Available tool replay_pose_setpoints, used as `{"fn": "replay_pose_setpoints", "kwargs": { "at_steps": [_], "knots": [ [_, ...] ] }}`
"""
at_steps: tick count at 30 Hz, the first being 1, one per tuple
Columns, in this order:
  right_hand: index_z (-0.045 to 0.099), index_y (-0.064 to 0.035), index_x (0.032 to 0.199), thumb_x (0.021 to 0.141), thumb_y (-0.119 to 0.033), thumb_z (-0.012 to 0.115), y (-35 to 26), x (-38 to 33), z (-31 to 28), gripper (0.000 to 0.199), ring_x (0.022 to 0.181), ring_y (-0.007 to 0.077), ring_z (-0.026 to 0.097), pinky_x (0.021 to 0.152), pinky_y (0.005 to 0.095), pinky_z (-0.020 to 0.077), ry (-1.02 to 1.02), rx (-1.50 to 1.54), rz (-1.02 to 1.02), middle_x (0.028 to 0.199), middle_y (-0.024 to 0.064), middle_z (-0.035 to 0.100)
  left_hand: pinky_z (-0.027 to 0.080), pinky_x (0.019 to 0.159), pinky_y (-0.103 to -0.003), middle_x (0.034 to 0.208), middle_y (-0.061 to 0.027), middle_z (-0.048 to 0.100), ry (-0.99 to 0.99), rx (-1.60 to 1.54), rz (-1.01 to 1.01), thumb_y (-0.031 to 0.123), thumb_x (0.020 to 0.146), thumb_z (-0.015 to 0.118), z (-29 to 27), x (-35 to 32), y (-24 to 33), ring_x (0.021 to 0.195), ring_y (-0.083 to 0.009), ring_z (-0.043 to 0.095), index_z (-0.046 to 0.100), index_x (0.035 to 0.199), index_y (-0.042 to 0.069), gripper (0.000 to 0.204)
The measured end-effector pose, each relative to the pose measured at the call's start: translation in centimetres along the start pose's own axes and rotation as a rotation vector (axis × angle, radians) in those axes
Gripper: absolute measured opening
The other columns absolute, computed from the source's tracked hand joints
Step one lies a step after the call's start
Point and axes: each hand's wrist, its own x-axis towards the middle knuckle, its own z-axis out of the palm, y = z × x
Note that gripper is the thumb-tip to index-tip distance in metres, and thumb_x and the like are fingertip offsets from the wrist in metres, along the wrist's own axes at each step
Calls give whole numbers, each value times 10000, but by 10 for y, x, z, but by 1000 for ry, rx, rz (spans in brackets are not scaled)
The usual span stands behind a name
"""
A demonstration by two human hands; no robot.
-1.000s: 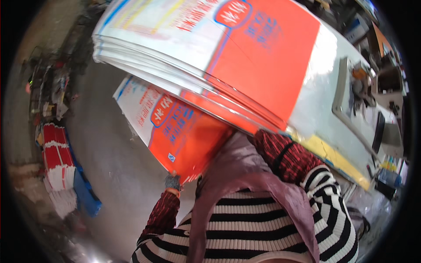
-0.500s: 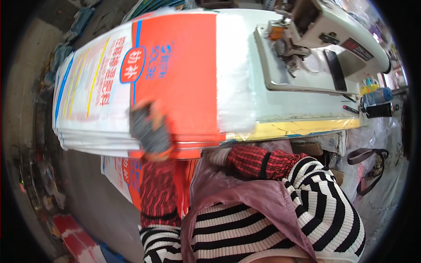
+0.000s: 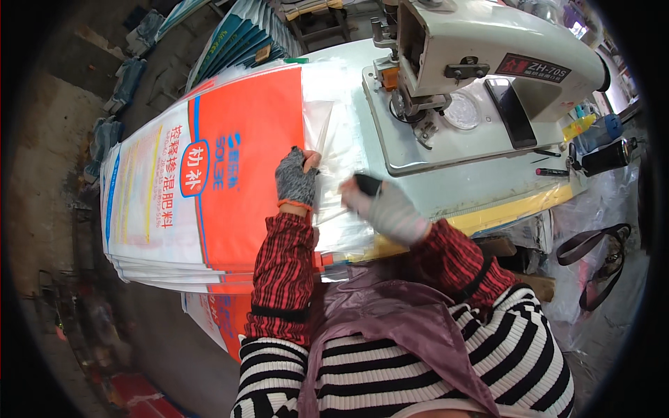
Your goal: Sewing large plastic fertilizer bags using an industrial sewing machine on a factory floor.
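A stack of white and orange printed plastic sacks [image 3: 254,146] lies flat on the table, with a clear plastic liner [image 3: 341,153] sticking out of the right end. My left hand [image 3: 297,180], in a dark grey fingerless glove, is closed at the top sack's right edge, its fingers curled on the film there. A fold of liner rises just beyond it. Over the liner, to the right, hovers my right hand [image 3: 390,209] in a lighter glove. Motion smears its fingers; a dark patch shows beside them, and I cannot make out what it is.
A white industrial sewing machine [image 3: 505,52] occupies the table's right, with a black phone [image 3: 510,111] on its base. Near the right end are a marker [image 3: 551,172] and a dark cylinder [image 3: 605,159]. Green folded sacks [image 3: 240,42] stand behind the table.
My left hand has moved right, from the sack's printed middle to its edge. My right hand has risen from the table's front edge to above the liner. The view has shifted.
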Motion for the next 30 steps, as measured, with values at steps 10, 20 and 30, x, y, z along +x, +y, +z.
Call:
{"fn": "replay_pose_setpoints", "kwargs": {
  "at_steps": [10, 20, 30],
  "knots": [
    [626, -38, 728, 784, -311, 551, -4, 89, 4, 288, 644, 221, 600, 642, 334, 467, 141, -285, -118, 656, 81, 633, 475, 700, -337, 840, -122, 630, 197, 1420, 245, 208, 830, 555, -31, 22, -50, 823, -245, 606, 620, 854, 42, 180],
    [590, -20, 869, 821, -181, 478, 34, -29, 21, 202, 622, 310, 560, 640, 374, 471, 440, -780, -871, 674, 154, 570, 441, 574, -311, 600, -68, 484, 332, 28, -3, 276, 855, 553, -119, -89, 71, 583, -215, 523, 517, 820, 32, 249],
    [585, 19, 767, 742, -73, 521, -10, 24, 1, 115, 586, 276, 604, 486, 364, 480, 272, -1420, -890, 673, 162, 580, 430, 589, -329, 665, -101, 549, 436, 786, 324, 103, 828, 601, -194, -241, 62, 591, -240, 528, 581, 811, 18, 89]
  ]
}}
